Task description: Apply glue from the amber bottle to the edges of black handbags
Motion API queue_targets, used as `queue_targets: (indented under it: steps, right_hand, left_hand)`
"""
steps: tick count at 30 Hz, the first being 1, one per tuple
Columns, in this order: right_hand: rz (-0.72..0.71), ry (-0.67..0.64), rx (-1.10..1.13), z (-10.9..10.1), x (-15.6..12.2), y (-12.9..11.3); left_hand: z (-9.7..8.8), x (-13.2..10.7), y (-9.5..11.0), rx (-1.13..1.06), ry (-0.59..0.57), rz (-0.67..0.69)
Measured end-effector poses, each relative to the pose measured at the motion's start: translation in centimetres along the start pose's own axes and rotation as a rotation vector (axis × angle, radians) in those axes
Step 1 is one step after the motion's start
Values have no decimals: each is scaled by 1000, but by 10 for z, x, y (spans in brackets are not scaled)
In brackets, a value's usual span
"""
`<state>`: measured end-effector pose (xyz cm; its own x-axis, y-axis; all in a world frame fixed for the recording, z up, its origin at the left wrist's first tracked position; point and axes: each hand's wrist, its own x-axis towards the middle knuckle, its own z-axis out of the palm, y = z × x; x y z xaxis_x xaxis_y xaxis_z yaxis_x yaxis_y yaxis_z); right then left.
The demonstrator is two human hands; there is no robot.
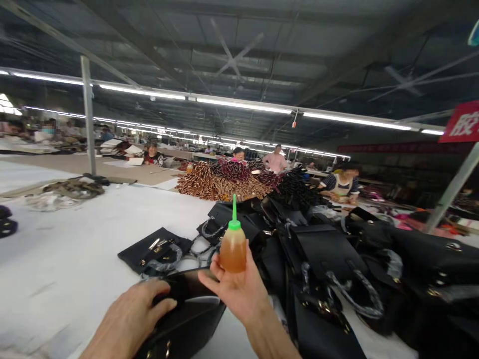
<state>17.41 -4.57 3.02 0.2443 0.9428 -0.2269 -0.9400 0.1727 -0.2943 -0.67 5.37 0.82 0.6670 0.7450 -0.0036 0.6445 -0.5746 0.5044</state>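
My right hand holds up a squeeze bottle of amber liquid, upright, its green nozzle pointing at the ceiling. Its fingers curl behind the bottle while the thumb sticks out to the left. Below and to the left, my left hand grips the upper edge of a black handbag, thumb on the near side and fingers over the far side. The bag's mouth gapes a little towards the right hand. Just beyond it lies another black bag with gold fittings and a plastic-wrapped handle.
Black handbags with wrapped handles are heaped on the right of the white table. Behind them rises a pile of brown and maroon strips. Dark scraps lie at the left, near a post. Several people work farther back.
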Motion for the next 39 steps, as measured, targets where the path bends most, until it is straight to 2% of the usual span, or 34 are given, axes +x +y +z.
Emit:
queue_targets:
  steps: [4,10,13,15,18,22,28,34,39]
  right_hand:
    - [-3,-11,35,-1,-1,0]
    - [-21,-16,43,-1,0,0]
    - [-21,-15,38,-1,0,0]
    - [-14,-10,41,-1,0,0]
    - [-10,-5,43,-1,0,0]
    - [-21,-12,45,-1,2,1]
    - [-32,-27,60,-2,8,1]
    - [-22,-20,39,4,-2,7]
    - [-14,-40,-4,8,-15,11]
  left_hand:
    - [-6,2,8,204,-24,-99]
    - [-11,16,19,326,-137,-180]
    - [-8,21,12,337,-150,-176]
    - [-4,22,-1,321,-137,-179]
    - [2,21,-27,200,-133,-183]
    - [3,18,-54,-130,-136,-123]
    - [-2,14,-58,-579,-332,-92]
    - [8,18,-66,-784,-294,-80]
    - [8,21,-68,-883,-374,-53]
